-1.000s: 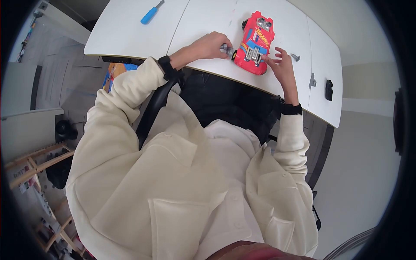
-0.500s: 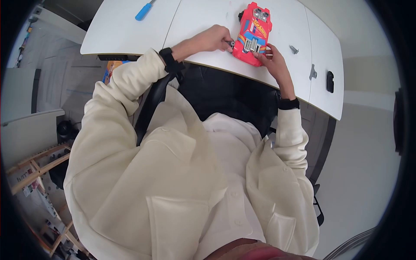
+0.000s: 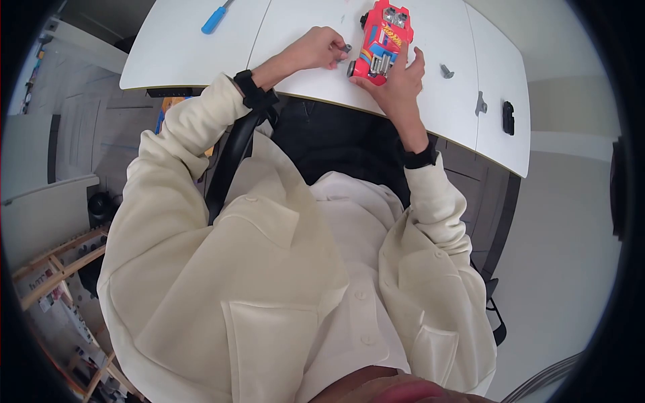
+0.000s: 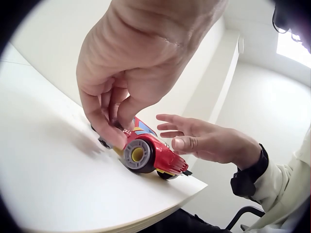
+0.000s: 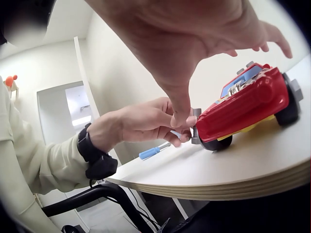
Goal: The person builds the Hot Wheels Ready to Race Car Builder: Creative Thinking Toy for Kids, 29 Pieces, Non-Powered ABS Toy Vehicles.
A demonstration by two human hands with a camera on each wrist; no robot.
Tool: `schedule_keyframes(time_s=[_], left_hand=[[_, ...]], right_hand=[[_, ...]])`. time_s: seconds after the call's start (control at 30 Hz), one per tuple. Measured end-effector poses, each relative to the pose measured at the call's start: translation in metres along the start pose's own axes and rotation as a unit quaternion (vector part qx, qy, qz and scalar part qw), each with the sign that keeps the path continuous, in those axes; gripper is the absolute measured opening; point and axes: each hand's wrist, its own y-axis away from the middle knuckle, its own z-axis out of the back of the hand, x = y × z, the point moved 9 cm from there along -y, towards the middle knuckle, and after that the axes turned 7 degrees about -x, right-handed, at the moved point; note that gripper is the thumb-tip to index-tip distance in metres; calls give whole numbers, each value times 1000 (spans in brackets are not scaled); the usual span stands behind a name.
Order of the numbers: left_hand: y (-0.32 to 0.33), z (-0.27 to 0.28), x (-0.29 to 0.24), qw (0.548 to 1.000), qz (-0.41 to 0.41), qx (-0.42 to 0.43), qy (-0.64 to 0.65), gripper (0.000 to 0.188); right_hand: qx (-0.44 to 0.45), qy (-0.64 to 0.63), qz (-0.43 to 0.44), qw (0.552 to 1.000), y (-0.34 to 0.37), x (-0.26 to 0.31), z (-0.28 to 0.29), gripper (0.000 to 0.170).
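A red toy car [image 3: 384, 41] with blue and yellow decoration and silver engine parts stands on the white table [image 3: 295, 40]. My left hand [image 3: 321, 48] is to the left of it, thumb and fingertips pinching a small grey bolt-like piece [image 3: 347, 48]. In the left wrist view those fingers overlap the car's side, close to a wheel [image 4: 138, 154] with a grey rim and yellow centre. My right hand [image 3: 402, 84] reaches over the car's near end, fingers straight and spread. Its thumb [image 5: 178, 107] points down beside the near wheel, overlapping the left fingertips in the right wrist view.
A blue-handled screwdriver [image 3: 213, 20] lies at the table's far left. To the right of the car are a grey bolt [image 3: 447, 71], a flat grey piece [image 3: 481, 104] and a black part [image 3: 508, 119]. The table's near edge [image 5: 214, 191] runs close to the car.
My right hand has moved left from the car's right side to over its near end, with fingers spreading. My left hand has drawn slightly away from the car, still pinching the grey piece.
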Motion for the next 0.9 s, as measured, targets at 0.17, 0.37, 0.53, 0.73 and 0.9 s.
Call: schedule_keyframes(time_s=[0.17,0.37,0.53,0.73,0.9], left_hand=[[3,13,1,984,-41,-20,-172,21],[9,-4,-1,982,-95,26,-164,24],[1,-13,-2,998,-18,21,-64,22],[8,-8,-8,994,-37,-29,-97,15],[6,-18,7,997,65,31,10,11]], right_hand=[[14,20,-1,1000,-2,6,-5,125],[33,22,-63,997,-5,-27,3,129],[166,-69,-128,975,4,-58,-24,118],[140,-80,-95,982,7,-59,-28,93],[141,-111,-92,979,8,-59,-29,113]])
